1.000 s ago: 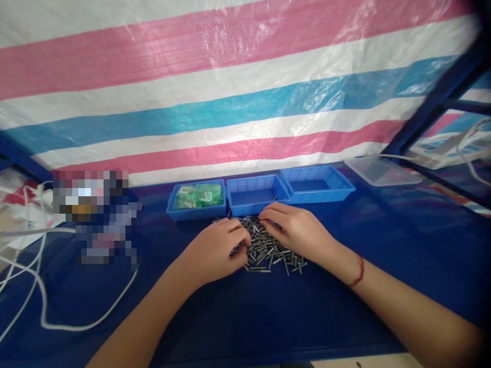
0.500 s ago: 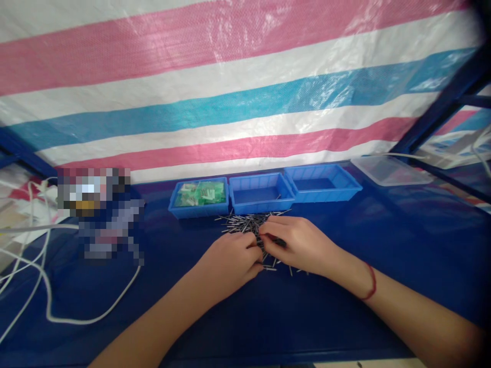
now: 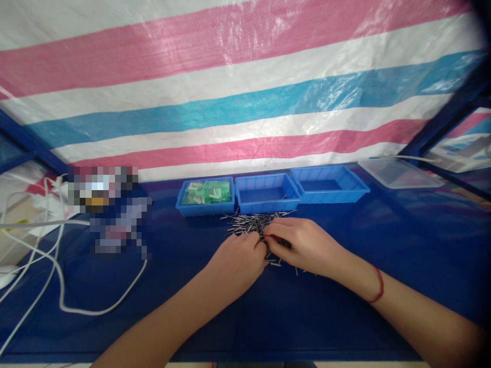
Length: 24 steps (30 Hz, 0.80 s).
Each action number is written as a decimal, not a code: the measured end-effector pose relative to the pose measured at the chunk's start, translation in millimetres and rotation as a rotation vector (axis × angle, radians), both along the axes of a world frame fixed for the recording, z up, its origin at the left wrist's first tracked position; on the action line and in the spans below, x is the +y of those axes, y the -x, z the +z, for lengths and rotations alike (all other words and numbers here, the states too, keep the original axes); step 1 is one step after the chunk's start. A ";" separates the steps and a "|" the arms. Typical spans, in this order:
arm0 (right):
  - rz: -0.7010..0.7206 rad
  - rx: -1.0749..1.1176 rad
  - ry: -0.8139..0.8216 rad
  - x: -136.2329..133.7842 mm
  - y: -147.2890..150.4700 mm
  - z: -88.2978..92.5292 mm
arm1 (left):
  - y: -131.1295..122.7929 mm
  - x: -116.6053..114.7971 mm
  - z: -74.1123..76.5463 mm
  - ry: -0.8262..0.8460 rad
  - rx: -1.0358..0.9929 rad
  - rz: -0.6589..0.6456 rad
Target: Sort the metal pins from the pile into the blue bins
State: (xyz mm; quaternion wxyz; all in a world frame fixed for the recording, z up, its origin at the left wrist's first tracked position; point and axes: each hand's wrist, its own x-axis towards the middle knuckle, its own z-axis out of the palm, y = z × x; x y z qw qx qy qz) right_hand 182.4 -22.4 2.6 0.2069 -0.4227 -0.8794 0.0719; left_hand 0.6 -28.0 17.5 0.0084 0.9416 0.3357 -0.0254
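Observation:
A loose pile of thin metal pins, perhaps rivets or nails [image 3: 245, 223], lies on the dark blue table in front of the bins. My left hand [image 3: 241, 255] is at the near left edge of the pile, its fingers curled closed and their tips hidden. Across from it, my right hand [image 3: 301, 243] reaches in from the right, thumb and fingers pinched together over the pile. The fingertips of both hands nearly meet. Whatever they grip is too small or covered to make out. A few pins stick out below the hands.
Behind the pile stand a blue bin with green packets [image 3: 207, 193], a middle blue bin [image 3: 268, 204] and a right blue bin [image 3: 333, 194]. A clear plastic lid [image 3: 401, 173] lies far right. White cables [image 3: 88, 312] and blurred items occupy the left. A striped sheet [image 3: 230, 112] hangs behind.
The whole view has shifted slightly, so things appear a little further right. My left fingers have curled in more tightly; the right hand keeps its pinch over the pile.

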 end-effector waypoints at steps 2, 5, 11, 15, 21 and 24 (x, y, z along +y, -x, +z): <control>-0.009 -0.001 -0.007 0.7 -0.4 -0.3 | 0.7 -0.1 -2.0 -0.007 -0.005 -0.002; -0.021 -0.008 -0.003 1.1 -1.1 -0.1 | 0.5 -0.4 -6.1 -0.037 -0.006 0.002; -0.040 0.013 0.025 0.8 -1.9 4.1 | 1.5 3.0 -10.0 -0.084 -0.010 -0.002; -0.062 0.210 0.123 0.4 -1.5 10.5 | 4.2 10.0 -3.7 -0.067 -0.111 0.050; -0.115 0.528 0.246 0.0 3.7 6.2 | 1.8 16.8 -4.5 0.221 -0.618 0.239; -0.151 0.714 0.300 1.1 7.1 -1.4 | -2.1 15.6 -10.8 0.303 -0.780 0.301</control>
